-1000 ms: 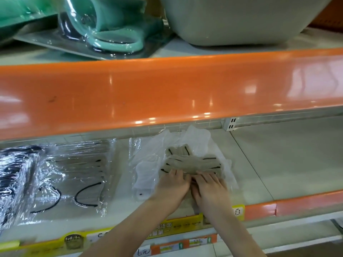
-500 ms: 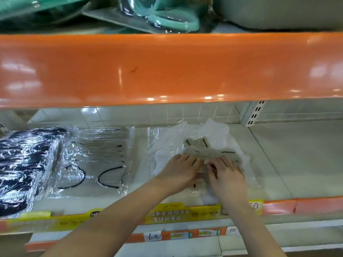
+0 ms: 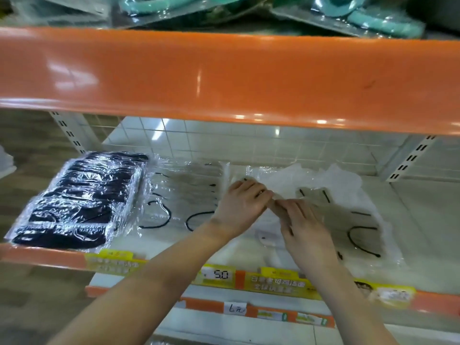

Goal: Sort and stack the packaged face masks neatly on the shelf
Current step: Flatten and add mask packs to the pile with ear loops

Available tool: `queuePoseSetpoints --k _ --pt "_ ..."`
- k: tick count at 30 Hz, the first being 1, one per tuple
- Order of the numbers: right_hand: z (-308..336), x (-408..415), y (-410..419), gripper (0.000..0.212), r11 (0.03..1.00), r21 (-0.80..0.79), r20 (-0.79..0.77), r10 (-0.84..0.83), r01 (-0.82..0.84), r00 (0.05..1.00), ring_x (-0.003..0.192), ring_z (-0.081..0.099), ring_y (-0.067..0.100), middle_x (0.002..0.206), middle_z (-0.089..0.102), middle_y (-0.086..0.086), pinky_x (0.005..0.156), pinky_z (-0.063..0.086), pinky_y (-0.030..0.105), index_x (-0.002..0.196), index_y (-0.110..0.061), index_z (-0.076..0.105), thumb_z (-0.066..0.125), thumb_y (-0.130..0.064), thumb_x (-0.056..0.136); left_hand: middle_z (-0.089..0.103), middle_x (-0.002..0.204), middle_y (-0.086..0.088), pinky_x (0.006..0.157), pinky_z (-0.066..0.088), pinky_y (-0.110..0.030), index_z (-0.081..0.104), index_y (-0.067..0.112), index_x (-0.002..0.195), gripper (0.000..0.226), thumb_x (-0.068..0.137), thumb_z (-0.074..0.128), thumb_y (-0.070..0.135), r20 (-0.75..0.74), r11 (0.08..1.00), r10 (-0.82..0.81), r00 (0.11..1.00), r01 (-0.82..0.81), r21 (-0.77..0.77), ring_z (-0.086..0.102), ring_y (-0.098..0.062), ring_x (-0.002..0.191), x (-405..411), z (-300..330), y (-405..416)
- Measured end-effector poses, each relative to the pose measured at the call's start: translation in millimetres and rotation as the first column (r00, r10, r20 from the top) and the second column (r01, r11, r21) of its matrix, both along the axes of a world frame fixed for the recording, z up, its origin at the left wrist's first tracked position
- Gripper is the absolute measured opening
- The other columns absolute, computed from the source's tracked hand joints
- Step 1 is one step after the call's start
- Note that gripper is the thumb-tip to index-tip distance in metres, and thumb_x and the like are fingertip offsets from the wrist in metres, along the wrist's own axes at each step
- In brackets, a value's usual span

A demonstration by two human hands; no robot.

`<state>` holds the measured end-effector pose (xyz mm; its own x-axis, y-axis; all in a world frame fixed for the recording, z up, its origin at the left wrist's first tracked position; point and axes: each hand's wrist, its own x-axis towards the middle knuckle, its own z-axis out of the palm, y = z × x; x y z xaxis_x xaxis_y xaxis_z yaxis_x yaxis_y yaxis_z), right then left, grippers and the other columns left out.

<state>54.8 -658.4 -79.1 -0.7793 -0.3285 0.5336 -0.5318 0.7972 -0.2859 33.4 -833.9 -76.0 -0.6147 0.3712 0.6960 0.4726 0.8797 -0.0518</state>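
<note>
Head: white shelf [image 3: 423, 220], orange edging [image 3: 224, 78]

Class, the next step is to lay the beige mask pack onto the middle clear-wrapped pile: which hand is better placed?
Left. The left hand lies nearest the middle pile; the right hand sits farther right, over the beige mask pack.

Under the hands [image 3: 273, 212] lies a beige mask packet [image 3: 341, 215] with black ear loops in clear, glossy film. Just left of the left hand [image 3: 240, 207] sits a clear-wrapped stack of pale masks [image 3: 179, 195], also black-looped. Farther left is a stack of black masks [image 3: 82, 197] under shiny film. The shelf [image 3: 423, 220] is off-white with an orange front edge, carrying yellow price labels [image 3: 276, 282]. Above the hands, teal packaged goods [image 3: 383, 18] show.
</note>
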Motion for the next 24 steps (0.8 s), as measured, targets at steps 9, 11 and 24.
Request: queuePoseSetpoints --k 9,11,24 --pt "13 22 -76 0.036 0.983 -0.037 -0.137 0.173 -0.180 0.975 0.090 0.050 0.016 0.095 0.064 -0.003 0.073 0.044 0.028 0.095 -0.018 0.068 0.042 -0.012 0.072 0.069 0.094 -0.002 0.075 0.043 -0.031 0.069 0.011 0.091 0.012 0.081 0.071 0.007 -0.155 0.997 0.071 0.985 -0.077 -0.030 0.063 -0.022 0.090 59 -5 -88" --pt "11 28 -91 0.035 0.973 -0.048 -0.139 0.217 -0.226 0.966 0.094 0.050 0.015 0.097 0.064 -0.003 0.079 0.041 0.027 0.099 -0.019 0.068 0.044 -0.012 0.074 0.069 0.096 -0.002 0.076 0.046 -0.032 0.068 0.013 0.093 0.009 0.084 0.070 0.009 -0.155 0.993 0.104 0.982 -0.110 -0.032 0.065 -0.023 0.091 72 -6 -107" --pt "-28 48 -153 0.033 0.948 0.058 -0.040 0.314 -0.312 0.949 0.083 0.063 0.020 0.093 0.064 -0.008 0.066 0.052 0.030 0.095 -0.026 0.069 0.052 -0.008 0.074 0.068 0.096 -0.006 0.067 0.050 -0.033 0.069 0.011 0.085 0.011 0.085 0.060 0.005 0.002 0.985 0.135 0.991 -0.134 -0.111 0.065 -0.025 0.088 119 -29 -178"
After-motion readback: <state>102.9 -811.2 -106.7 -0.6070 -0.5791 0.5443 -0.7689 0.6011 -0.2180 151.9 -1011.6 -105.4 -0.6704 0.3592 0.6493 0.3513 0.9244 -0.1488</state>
